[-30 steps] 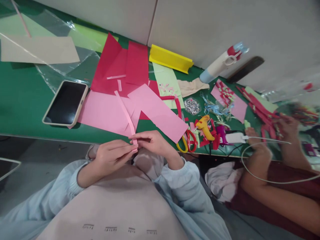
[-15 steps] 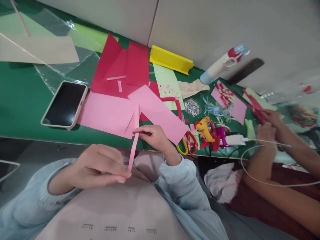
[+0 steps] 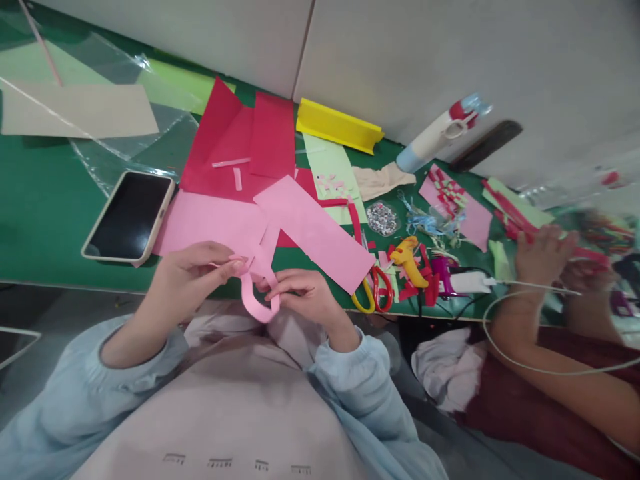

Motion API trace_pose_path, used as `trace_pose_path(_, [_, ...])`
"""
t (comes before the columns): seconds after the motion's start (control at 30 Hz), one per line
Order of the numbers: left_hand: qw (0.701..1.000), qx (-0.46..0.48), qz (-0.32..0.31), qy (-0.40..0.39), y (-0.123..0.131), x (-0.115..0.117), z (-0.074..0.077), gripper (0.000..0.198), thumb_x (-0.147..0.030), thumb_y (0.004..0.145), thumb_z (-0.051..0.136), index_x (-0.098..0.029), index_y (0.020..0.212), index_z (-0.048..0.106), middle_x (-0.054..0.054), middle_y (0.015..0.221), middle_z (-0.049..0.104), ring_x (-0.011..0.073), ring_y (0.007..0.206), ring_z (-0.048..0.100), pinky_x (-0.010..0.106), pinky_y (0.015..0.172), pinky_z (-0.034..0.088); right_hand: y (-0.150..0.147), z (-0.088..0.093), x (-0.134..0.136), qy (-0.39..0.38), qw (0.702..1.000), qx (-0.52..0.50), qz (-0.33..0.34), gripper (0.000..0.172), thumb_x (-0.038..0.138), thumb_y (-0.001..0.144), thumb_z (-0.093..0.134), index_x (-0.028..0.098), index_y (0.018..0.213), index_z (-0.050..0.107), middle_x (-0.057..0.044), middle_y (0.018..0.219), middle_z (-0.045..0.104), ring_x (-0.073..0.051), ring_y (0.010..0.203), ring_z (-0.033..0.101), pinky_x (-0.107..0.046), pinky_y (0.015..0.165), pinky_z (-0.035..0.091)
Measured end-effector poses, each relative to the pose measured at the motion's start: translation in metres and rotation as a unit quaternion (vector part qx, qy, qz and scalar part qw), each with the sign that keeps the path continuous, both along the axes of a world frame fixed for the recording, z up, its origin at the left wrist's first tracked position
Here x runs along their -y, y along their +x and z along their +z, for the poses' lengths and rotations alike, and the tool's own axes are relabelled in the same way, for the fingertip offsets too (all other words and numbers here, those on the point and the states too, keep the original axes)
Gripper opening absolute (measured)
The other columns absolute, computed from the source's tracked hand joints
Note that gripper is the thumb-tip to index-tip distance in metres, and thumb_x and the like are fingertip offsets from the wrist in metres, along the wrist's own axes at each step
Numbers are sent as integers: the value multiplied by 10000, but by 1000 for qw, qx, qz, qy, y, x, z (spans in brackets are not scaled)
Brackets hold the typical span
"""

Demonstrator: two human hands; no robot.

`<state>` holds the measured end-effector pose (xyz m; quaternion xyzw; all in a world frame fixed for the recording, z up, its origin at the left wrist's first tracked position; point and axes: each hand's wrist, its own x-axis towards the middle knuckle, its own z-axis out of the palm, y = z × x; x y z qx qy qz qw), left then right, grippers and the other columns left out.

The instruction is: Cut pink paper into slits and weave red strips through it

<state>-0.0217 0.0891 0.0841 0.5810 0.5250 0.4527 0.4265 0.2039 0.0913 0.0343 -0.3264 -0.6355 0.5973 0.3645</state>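
A narrow pink paper strip (image 3: 256, 308) hangs in a curved loop between my hands, just off the table's front edge. My left hand (image 3: 200, 270) pinches one end of it between thumb and fingers. On the other side, my right hand (image 3: 303, 293) grips the strip with its fingertips. Behind the hands lie two pink paper sheets (image 3: 320, 233), overlapping red sheets (image 3: 273, 133). Scissors with yellow and red handles (image 3: 383, 290) rest to the right of my right hand, near a yellow glue gun (image 3: 410, 260).
A phone (image 3: 129, 217) lies at the left beside clear plastic sleeves (image 3: 165, 147). A yellow folded piece (image 3: 340, 127), a bottle (image 3: 440, 137) and a dish of small beads (image 3: 383, 218) stand farther back. At the right, a co-worker's hands (image 3: 545, 257) handle red paper; a white cable (image 3: 487, 333) loops there.
My left hand has moved up and away from my lap, bending the straight strip into a loop. My right hand has shifted slightly down. The co-worker's hands have also moved.
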Motion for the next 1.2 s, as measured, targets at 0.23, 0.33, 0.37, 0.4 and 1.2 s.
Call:
trace_pose_path(0.23, [987,89,6,-130,6,2,-13,210,-403,731,827,-218,829,813,71,974,800,245,888,760,356,778,660,-2,4,12,17,1000,-8,-4,68,246,843,741,197,817,779,-73,999,774,-169,960,735,-264,859,593])
trace_pose_path(0.33, [988,110,23,-103,7,4,-16,192,-397,716,849,-218,757,795,78,936,803,270,941,758,404,859,645,-1,-1,14,-16,999,-10,-38,71,239,839,727,193,838,781,-76,1008,772,-169,946,737,-256,818,598])
trace_pose_path(0.37, [988,118,35,-94,7,4,-18,188,-393,715,853,-220,750,789,76,938,803,270,943,758,418,880,638,-1,-2,15,-29,998,-10,-48,81,249,838,725,193,847,782,-79,1017,771,-174,955,736,-265,826,599])
trace_pose_path(0.4, [987,126,44,-87,6,4,-19,183,-391,718,854,-224,752,787,74,948,803,271,951,757,431,900,631,-1,-4,15,-41,998,-9,-56,93,261,836,722,192,851,782,-81,1023,771,-179,964,735,-275,836,600])
trace_pose_path(1.2, [993,-118,-17,-26,14,3,-11,261,-486,759,723,-231,791,764,37,784,790,226,715,749,335,698,625,-16,37,-10,-32,992,92,-75,398,409,812,748,186,1141,732,-75,1080,721,-144,911,678,-237,739,548])
